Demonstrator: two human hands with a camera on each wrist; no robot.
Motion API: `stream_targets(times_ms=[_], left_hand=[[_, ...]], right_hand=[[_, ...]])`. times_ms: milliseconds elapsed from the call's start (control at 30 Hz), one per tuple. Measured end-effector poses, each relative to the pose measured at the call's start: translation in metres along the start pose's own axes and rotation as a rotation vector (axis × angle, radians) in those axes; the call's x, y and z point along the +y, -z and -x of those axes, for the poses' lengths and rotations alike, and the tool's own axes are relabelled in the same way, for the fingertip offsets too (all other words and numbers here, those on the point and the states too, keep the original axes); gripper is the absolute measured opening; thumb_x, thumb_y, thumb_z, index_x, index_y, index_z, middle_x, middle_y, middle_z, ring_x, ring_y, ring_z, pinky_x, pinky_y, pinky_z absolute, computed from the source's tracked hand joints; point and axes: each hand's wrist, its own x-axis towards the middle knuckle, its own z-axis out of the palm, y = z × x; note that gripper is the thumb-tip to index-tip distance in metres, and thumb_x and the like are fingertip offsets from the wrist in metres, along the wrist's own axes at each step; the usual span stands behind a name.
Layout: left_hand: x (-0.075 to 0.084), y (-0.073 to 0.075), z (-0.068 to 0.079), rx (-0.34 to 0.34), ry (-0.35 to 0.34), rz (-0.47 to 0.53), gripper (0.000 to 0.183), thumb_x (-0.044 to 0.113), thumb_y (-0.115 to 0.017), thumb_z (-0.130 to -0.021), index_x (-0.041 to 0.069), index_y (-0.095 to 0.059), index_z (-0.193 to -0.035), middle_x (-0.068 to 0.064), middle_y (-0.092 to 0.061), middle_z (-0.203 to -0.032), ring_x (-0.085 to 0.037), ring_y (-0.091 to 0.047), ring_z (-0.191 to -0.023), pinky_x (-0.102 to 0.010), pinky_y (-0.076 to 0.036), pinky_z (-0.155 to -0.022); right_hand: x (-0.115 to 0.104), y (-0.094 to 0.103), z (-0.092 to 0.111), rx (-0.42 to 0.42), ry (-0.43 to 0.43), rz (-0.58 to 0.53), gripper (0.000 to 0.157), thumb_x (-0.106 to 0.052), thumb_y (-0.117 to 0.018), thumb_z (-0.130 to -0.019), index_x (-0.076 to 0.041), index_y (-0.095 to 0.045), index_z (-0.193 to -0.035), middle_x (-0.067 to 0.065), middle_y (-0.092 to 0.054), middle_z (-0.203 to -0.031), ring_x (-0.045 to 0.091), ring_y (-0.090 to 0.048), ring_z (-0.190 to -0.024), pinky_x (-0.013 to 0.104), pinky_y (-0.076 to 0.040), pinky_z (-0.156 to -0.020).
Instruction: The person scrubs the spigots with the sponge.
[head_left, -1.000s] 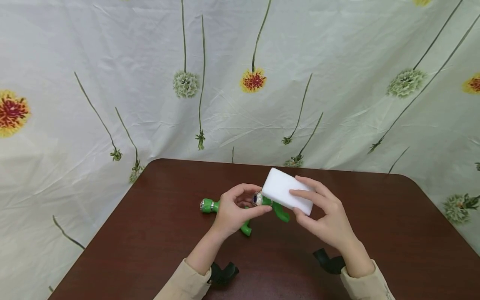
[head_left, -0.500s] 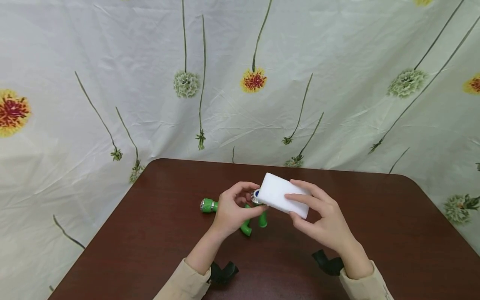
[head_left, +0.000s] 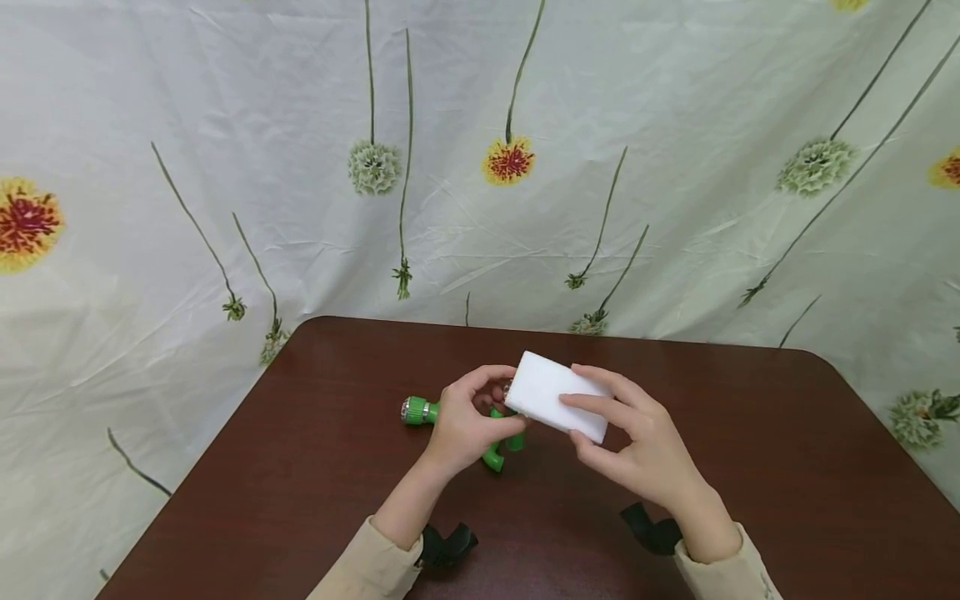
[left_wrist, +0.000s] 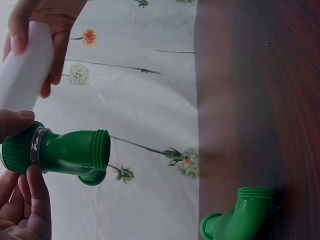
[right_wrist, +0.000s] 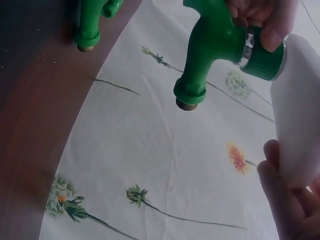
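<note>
In the left wrist view, a green plastic faucet [left_wrist: 75,150] with a silver ring is held by its ribbed knob between the thumb and fingers of my left hand [head_left: 463,427]. My right hand [head_left: 645,446] grips a white sponge block [head_left: 555,396] by its edges, one finger lying across its face. From the right wrist view, the sponge's near side lies right at the end of the faucet's knob [right_wrist: 265,55]. The threaded inlet and brass-coloured outlet of the faucet point away from the sponge. Seen from the head, the sponge hides most of the knob.
A second green faucet [head_left: 415,411] lies on the dark brown table [head_left: 315,492], partly behind my left hand. Black curved pieces [head_left: 447,546] show beside both sleeve cuffs. A white flower-patterned cloth [head_left: 450,208] hangs behind the table's far edge.
My right hand and the sponge have shifted left and slightly down. The held faucet has turned, its green body swinging from lower right to nearly straight down, and the sponge covers its knob end.
</note>
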Motion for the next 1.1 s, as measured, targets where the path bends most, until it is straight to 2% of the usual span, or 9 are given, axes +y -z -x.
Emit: stream_targets(times_ms=[100,267,467,600,733,933,1100], left_hand=[[0.000,0.001,-0.001,-0.001,-0.007,-0.019,0.046,0.001,-0.081,-0.068,0.005,-0.066,-0.111,-0.006,-0.059,-0.084,-0.027,-0.054,-0.070,-0.027,-0.048,-0.057],[0.000,0.005,-0.002,-0.020,0.005,-0.051,0.046,0.010,-0.083,-0.071,0.009,-0.067,-0.115,-0.004,-0.061,-0.093,-0.024,-0.054,-0.073,-0.028,-0.049,-0.060],[-0.001,0.015,-0.005,-0.049,0.028,-0.095,0.044,0.014,-0.079,-0.076,0.014,-0.066,-0.118,0.001,-0.061,-0.104,-0.017,-0.056,-0.079,-0.025,-0.051,-0.067],[-0.004,0.022,-0.007,-0.041,0.057,-0.065,0.037,0.013,-0.077,-0.079,0.013,-0.065,-0.114,-0.004,-0.060,-0.101,-0.018,-0.057,-0.075,-0.026,-0.051,-0.065],[-0.005,0.030,-0.009,0.022,0.129,0.005,0.036,0.008,-0.076,-0.078,0.006,-0.062,-0.112,-0.011,-0.059,-0.097,-0.019,-0.056,-0.072,-0.026,-0.050,-0.063],[-0.006,0.047,-0.014,0.148,0.252,0.087,0.039,-0.002,-0.076,-0.075,0.003,-0.059,-0.110,-0.009,-0.056,-0.100,-0.017,-0.059,-0.075,-0.025,-0.050,-0.060],[-0.010,0.061,-0.016,0.279,0.273,0.129,0.039,-0.008,-0.074,-0.072,0.002,-0.058,-0.107,-0.006,-0.057,-0.095,-0.012,-0.062,-0.073,-0.025,-0.051,-0.059]], right_hand=[[0.002,0.001,0.002,-0.012,-0.066,0.052,0.028,-0.019,-0.067,-0.080,-0.016,-0.070,-0.107,0.006,-0.055,-0.128,0.022,-0.056,-0.108,0.015,-0.045,-0.071],[0.007,0.006,0.003,0.055,-0.165,0.121,0.032,-0.012,-0.072,-0.073,-0.014,-0.071,-0.105,0.005,-0.056,-0.127,0.021,-0.056,-0.107,0.014,-0.043,-0.071],[0.010,0.009,0.003,0.117,-0.180,0.122,0.033,-0.010,-0.072,-0.072,-0.013,-0.071,-0.105,0.005,-0.057,-0.125,0.021,-0.057,-0.106,0.012,-0.044,-0.073],[0.010,0.010,0.003,0.124,-0.197,0.108,0.034,-0.009,-0.073,-0.072,-0.013,-0.071,-0.106,0.004,-0.057,-0.126,0.020,-0.057,-0.106,0.011,-0.043,-0.074],[0.010,0.010,0.003,0.123,-0.207,0.111,0.034,-0.009,-0.073,-0.072,-0.014,-0.071,-0.106,0.004,-0.056,-0.126,0.020,-0.057,-0.106,0.011,-0.043,-0.074],[0.009,0.011,0.003,0.120,-0.216,0.112,0.034,-0.009,-0.073,-0.073,-0.013,-0.071,-0.106,0.004,-0.056,-0.126,0.020,-0.057,-0.107,0.010,-0.043,-0.075],[0.010,0.011,0.002,0.118,-0.221,0.112,0.034,-0.008,-0.074,-0.072,-0.013,-0.071,-0.106,0.005,-0.057,-0.125,0.020,-0.057,-0.107,0.011,-0.042,-0.075]])
